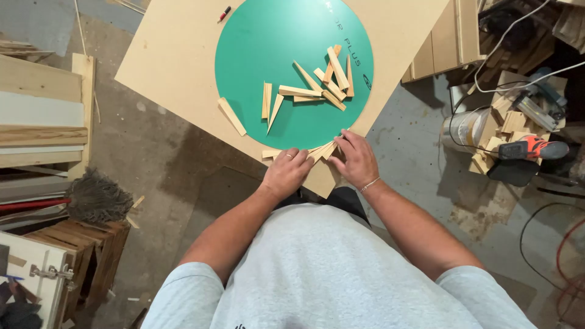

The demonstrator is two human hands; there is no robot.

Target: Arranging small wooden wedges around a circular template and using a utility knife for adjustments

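A round green disc point(274, 42) lies on a tan board point(177, 61). Several pale wooden wedges point(323, 82) lie scattered on the disc, and one wedge point(231, 116) rests on its lower left rim. At the disc's near edge a row of wedges point(320, 150) fans out side by side. My left hand point(287, 172) presses flat on the left end of that row. My right hand point(355, 159), with a bracelet on the wrist, rests its fingertips on the right end. Neither hand has lifted anything off the board.
A red marker point(225, 12) lies at the board's far edge. To the right sit a metal bucket point(464, 129), wood offcuts point(506, 122), an orange power tool point(531, 148) and cables. On the left are planks point(36, 116), a mop head point(97, 196) and a wooden crate point(85, 244).
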